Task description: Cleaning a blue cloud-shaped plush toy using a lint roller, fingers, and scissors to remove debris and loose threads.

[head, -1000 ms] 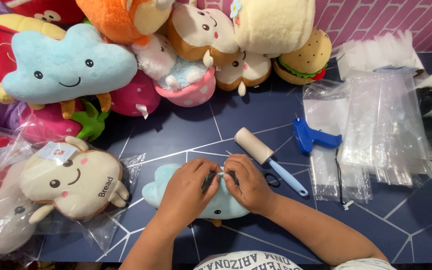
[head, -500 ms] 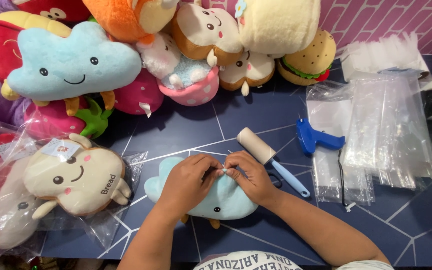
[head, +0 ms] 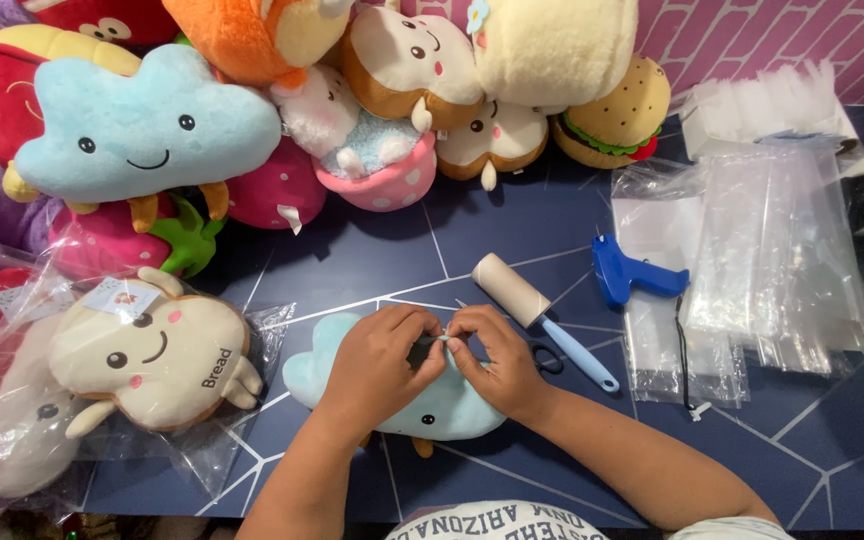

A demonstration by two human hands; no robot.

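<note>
Both hands meet over a small pale blue cloud plush [head: 442, 410] lying on the dark desk [head: 352, 260] in front of the person. The left hand [head: 377, 365] presses down on the toy, and the right hand [head: 497, 360] pinches something small and white at its top edge, probably a tag, though the fingers hide it. If the pinch slips, that piece could tear or pull loose. The lint roller [head: 532, 310] and what look like scissors [head: 547, 358] lie just beside the right hand, so a sideways wrist movement could knock them. The bagged toast plush [head: 157, 355] sits well apart.
</note>
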